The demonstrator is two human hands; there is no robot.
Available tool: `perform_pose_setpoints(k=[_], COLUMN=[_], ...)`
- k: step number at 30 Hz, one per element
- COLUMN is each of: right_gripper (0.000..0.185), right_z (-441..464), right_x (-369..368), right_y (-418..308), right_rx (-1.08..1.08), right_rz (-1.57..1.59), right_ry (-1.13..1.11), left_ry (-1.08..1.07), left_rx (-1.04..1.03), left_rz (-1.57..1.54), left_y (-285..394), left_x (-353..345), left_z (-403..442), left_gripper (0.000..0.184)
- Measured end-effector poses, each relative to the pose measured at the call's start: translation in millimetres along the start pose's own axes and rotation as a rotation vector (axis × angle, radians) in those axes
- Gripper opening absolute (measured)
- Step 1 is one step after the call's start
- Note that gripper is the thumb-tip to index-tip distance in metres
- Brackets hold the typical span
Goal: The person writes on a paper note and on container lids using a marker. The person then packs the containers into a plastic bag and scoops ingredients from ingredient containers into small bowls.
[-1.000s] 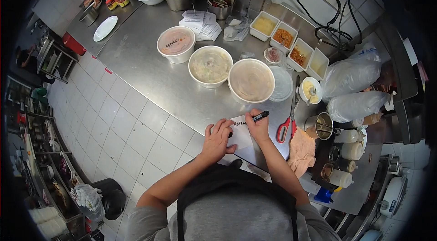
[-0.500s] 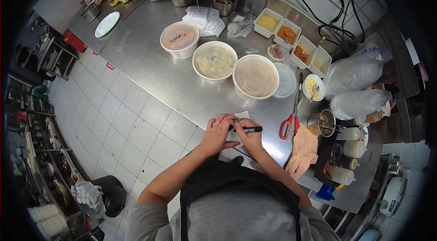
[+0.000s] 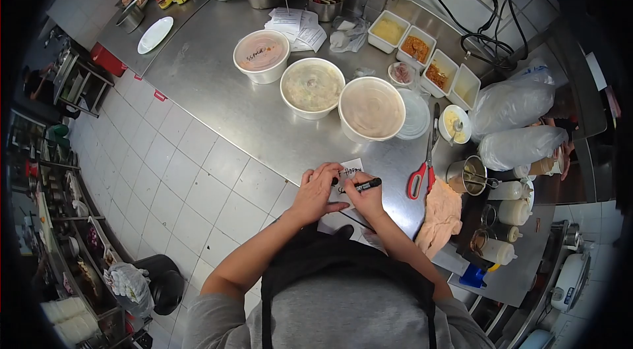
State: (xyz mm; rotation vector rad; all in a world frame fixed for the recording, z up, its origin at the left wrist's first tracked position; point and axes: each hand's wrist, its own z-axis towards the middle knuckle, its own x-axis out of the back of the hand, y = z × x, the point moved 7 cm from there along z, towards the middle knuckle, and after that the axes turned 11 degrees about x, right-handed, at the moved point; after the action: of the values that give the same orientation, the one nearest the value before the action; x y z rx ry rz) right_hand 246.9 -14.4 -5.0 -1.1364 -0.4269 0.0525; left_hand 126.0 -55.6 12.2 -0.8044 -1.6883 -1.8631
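A white paper slip [image 3: 352,165] with black handwriting lies at the counter's front edge. My left hand [image 3: 315,194] holds the slip from the left, fingers curled at its upper part and thumb lower down. A small black piece, perhaps the marker's cap, shows at my left fingertips. Pinched in my right hand [image 3: 366,201] is a black marker [image 3: 368,184], its tip toward the paper and partly hidden by my fingers. Behind the slip stand three lidded tubs: a reddish one marked in black [image 3: 261,59], a pale mixed one [image 3: 312,88] and a brownish one [image 3: 372,109].
Red-handled scissors [image 3: 417,181] and a peach cloth [image 3: 440,217] lie to the right. Beyond them are a metal pot [image 3: 467,174], squeeze bottles [image 3: 513,212] and a small bowl [image 3: 455,125]. Food containers [image 3: 415,50] line the back, near printed slips [image 3: 295,27].
More black letters show on the slip. My right hand and the marker have shifted slightly, and the marker is more tilted. My left hand stays almost in place.
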Motion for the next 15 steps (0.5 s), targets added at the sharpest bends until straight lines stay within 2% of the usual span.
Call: perform_pose_setpoints(k=[6, 9, 12, 15], right_gripper=[0.024, 0.024, 0.024, 0.024], right_z=[1.7, -0.4, 1.8, -1.5], right_x=[2.2, 5.0, 5.1, 2.9], right_y=[0.9, 10.9, 6.8, 6.2], right_rx=[0.017, -0.004, 0.014, -0.002], right_rz=[-0.005, 0.062, -0.031, 0.102], right_ry=[0.016, 0.102, 0.036, 0.002], left_ry=[0.017, 0.005, 0.013, 0.019], left_rx=[-0.009, -0.007, -0.007, -0.018], left_rz=[0.027, 0.016, 0.027, 0.031], left_y=[0.2, -0.1, 1.1, 1.3], left_x=[-0.5, -0.9, 0.5, -0.4], left_z=[-0.4, 0.0, -0.3, -0.6], left_gripper=[0.066, 0.067, 0.067, 0.066])
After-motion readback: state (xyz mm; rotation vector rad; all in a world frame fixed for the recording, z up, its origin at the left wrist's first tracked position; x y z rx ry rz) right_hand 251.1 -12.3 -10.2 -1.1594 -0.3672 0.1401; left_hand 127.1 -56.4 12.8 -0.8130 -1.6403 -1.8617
